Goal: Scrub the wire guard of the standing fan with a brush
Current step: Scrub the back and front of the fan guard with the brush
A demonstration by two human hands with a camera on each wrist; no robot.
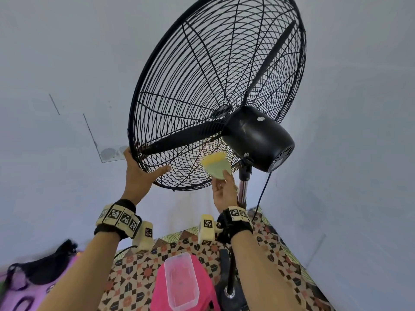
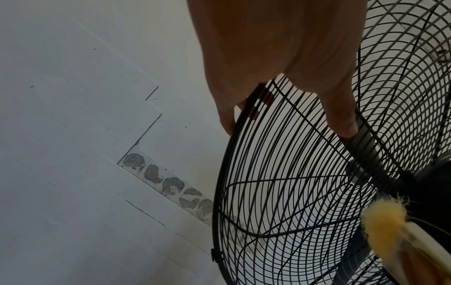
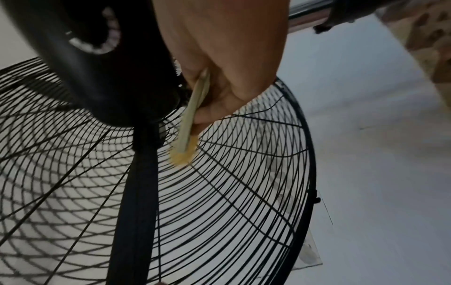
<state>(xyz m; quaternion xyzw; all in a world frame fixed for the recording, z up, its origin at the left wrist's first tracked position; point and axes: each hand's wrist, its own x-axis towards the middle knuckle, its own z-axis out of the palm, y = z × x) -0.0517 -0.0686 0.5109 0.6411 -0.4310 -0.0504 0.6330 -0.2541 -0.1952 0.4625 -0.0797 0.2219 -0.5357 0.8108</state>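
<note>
A: Up high, the fan (image 1: 224, 90) is tilted back, its black wire guard (image 1: 179, 63) filling the upper middle of the head view.

B: The left hand (image 1: 139, 173) is at the guard's lower left rim. Fingers go round the far side of the rim, the thumb (image 1: 162, 169) lies across the near wires.

A: The left wrist view agrees: the rim (image 2: 234, 119) sits in the crook of that hand, fingers (image 2: 228, 115) curled behind, thumb tip on the wires.

B: The right hand (image 1: 224, 191) is low, just left of the chrome pole (image 1: 243, 187), and pinches a pale green brush (image 1: 216, 166) between thumb and fingers.

A: Yellow bristles (image 1: 215, 157) point up against the lower guard, right beside the black motor housing (image 1: 258, 138).

B: From the right wrist, the brush (image 3: 192, 113) shows edge-on, thumb flat on one face, bristles (image 3: 182, 154) touching the wires near the hub.

A: Inside the guard, a dark blade (image 1: 184, 138) reaches left toward the held rim; another (image 1: 269, 59) runs up to the right.

B: Down below, a clear tub (image 1: 180, 281) sits on a pink stool (image 1: 202, 272), on a patterned floor (image 1: 134, 272).

A: The fan's base (image 1: 229, 295) is just right of the stool, and a black cord (image 1: 263, 189) hangs from the housing.

B: A grey wall (image 1: 56, 63) stands behind it all.
</note>
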